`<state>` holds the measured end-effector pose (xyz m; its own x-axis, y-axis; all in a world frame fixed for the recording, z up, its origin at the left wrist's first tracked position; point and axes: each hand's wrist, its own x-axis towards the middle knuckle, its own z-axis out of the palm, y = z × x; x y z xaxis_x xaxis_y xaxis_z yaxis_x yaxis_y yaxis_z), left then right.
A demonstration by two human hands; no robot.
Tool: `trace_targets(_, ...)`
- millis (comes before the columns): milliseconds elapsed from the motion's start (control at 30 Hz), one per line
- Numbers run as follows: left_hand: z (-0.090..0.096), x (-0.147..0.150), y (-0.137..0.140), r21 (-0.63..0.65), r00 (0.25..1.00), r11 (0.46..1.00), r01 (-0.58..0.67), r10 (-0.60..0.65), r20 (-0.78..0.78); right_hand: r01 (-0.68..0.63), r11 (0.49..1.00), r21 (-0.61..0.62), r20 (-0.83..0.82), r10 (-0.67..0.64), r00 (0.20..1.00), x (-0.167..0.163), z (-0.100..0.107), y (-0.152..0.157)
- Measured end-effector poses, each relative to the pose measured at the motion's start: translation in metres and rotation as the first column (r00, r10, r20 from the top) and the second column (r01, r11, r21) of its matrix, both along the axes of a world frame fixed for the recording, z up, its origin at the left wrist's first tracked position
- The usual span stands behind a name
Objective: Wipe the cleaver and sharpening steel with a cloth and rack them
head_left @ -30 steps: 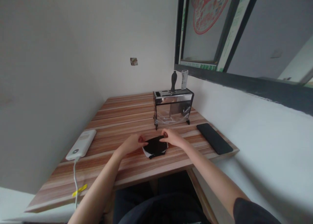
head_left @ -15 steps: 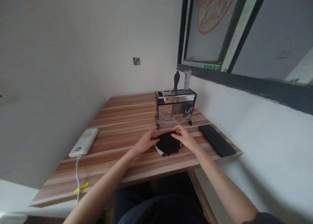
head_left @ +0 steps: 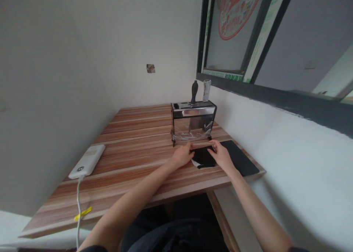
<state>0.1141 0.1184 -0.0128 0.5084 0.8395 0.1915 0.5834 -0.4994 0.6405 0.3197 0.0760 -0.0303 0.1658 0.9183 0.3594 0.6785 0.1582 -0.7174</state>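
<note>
A small black cloth (head_left: 203,157) with a white patch at its lower left edge lies between my hands, low over the table. My left hand (head_left: 183,154) pinches its left upper corner between thumb and fingers. On the opposite side, my right hand (head_left: 221,155) grips the right upper corner in the same way. Right beside my right hand is a flat black slab (head_left: 240,158), and the hand covers part of its left end. Whether cloth and slab touch cannot be made out.
Behind my hands stands a knife block (head_left: 194,112) with clear sides, holding a black-handled tool (head_left: 194,92) and a plastic-wrapped handle (head_left: 206,90). A white power bank (head_left: 87,161) with a cable (head_left: 78,197) lies on the left of the wooden table (head_left: 132,145). Walls bound both sides.
Both hands have moved to the right with the black cloth, which is now close by the black slab. The view has shifted slightly. Both hands keep their grip.
</note>
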Motion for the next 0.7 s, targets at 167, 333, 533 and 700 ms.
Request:
trace_targets(167,0.005,-0.012,-0.004,0.101,1.0,0.994,-0.028,0.028,-0.004,0.136,0.984,0.112,0.269,-0.161,0.949,-0.01,0.014,-0.011)
trace_targets(333,0.027,-0.053,-0.006,0.147,0.994,0.983,-0.106,0.099,0.052,-0.013,0.974,0.227,0.167,-0.025,0.986,-0.04,0.044,-0.028)
trace_targets(533,0.024,-0.096,0.013,0.144,0.955,0.955,-0.26,0.233,0.183,-0.488,0.863,0.127,-0.01,0.493,0.87,-0.13,0.068,-0.003)
trace_targets(700,-0.005,-0.122,0.04,0.103,0.928,0.934,-0.341,0.317,0.194,-0.62,0.782,0.069,-0.26,0.614,0.745,-0.194,0.045,0.054)
